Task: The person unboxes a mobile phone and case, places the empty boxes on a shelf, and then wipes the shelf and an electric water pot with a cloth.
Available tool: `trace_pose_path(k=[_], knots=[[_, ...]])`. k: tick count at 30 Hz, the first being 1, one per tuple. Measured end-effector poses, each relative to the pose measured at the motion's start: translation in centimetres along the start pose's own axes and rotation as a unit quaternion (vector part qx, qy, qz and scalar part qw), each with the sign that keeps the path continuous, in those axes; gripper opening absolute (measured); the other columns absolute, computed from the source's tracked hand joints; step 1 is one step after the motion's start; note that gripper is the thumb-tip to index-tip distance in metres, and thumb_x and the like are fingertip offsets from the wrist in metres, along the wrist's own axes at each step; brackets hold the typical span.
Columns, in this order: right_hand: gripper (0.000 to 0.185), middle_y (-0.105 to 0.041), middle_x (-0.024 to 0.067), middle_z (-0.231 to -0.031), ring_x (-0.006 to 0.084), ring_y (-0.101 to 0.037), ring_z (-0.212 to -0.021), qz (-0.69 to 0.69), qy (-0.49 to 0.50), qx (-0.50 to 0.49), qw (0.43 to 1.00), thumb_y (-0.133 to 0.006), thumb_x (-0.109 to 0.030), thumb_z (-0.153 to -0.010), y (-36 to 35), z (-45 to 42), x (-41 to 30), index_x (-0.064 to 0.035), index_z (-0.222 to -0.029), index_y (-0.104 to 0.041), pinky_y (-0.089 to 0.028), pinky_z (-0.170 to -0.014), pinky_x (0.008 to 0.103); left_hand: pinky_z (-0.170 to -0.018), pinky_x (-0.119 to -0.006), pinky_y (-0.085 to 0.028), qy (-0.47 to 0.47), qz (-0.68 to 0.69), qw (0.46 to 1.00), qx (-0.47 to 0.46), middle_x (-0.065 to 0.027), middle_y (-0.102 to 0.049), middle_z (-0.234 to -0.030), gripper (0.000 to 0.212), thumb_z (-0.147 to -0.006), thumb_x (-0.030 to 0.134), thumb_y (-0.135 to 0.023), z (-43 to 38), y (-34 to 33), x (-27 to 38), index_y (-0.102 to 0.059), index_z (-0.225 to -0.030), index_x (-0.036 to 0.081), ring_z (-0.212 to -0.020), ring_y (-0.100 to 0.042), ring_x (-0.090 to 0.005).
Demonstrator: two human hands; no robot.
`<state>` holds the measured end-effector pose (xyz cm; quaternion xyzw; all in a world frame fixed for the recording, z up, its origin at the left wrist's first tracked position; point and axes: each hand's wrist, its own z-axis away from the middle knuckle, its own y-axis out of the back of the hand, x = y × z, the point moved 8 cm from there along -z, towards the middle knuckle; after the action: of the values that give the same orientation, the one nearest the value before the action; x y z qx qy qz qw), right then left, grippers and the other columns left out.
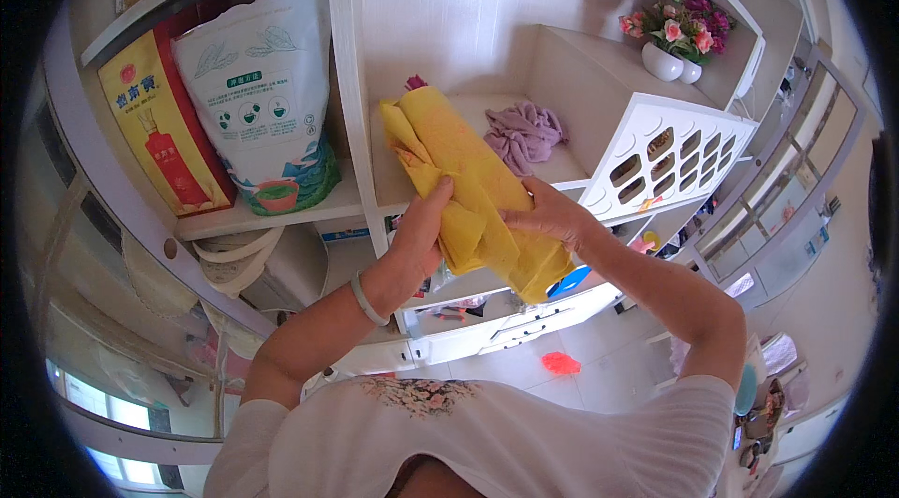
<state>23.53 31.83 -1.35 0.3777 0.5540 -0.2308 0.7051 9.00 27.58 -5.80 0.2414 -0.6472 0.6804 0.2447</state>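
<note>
Both my hands hold a yellow wrapped bundle (463, 175) in front of a white shelf unit. It looks like folded cloth or soft bag material, and what is inside is hidden. My left hand (421, 227) grips its left side, the thumb pressed on top. On the right side, my right hand (551, 215) has its thumb and fingers on the bundle. A dark pink tip (415, 83) shows just past the bundle's far end. Behind it, a crumpled mauve cloth (523, 136) lies on the shelf board (477, 108).
At left stand a white printed pouch (260, 97) and a yellow-and-red box (165, 125). White vases (662, 62) with artificial flowers sit on the right ledge, above a white lattice panel (667, 157). Below are drawers (520, 333) and a red item (560, 362) on the tiled floor.
</note>
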Motion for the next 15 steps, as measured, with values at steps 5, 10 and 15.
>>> trace_pose_path(k=[5,10,15], knots=[[0.059,-0.066,0.013,-0.108,0.0189,-0.065,-0.095,0.03,0.047,0.011,0.998,-0.08,-0.018,-0.077,0.1,-0.3,0.8,0.0038,-0.124,-0.052,-0.052,-0.085,0.032,-0.1,-0.04,-0.049,-0.003,-0.079,0.997,-0.014,-0.011,-0.052,-0.132,0.045,-0.101,0.03,-0.05,0.8,0.8,0.0,-0.039,-0.138,0.005,-0.119,-0.056,-0.0254],[0.057,-0.065,0.0107,-0.109,0.0164,-0.064,-0.095,-0.028,0.002,0.046,0.999,-0.077,-0.015,-0.079,1.2,-0.1,2.9,0.0039,-0.126,-0.051,-0.051,-0.086,0.0314,-0.095,-0.034,-0.05,-0.049,-0.173,0.984,-0.006,-0.0103,-0.056,-0.126,0.044,-0.1,0.027,-0.052,0.9,2.4,-0.7,-0.042,-0.136,0.003,-0.114,-0.057,-0.0209],[0.051,-0.067,0.0136,-0.105,0.0213,-0.065,-0.095,0.013,0.09,0.077,0.993,-0.074,-0.021,-0.082,0.2,0.0,1.3,0.0006,-0.123,-0.054,-0.052,-0.084,0.0326,-0.088,-0.031,-0.05,-0.116,-0.246,0.962,0.012,-0.0123,-0.059,-0.12,0.043,-0.098,0.018,-0.053,2.2,0.0,0.4,-0.043,-0.135,0.0,-0.106,-0.059,-0.0199]])
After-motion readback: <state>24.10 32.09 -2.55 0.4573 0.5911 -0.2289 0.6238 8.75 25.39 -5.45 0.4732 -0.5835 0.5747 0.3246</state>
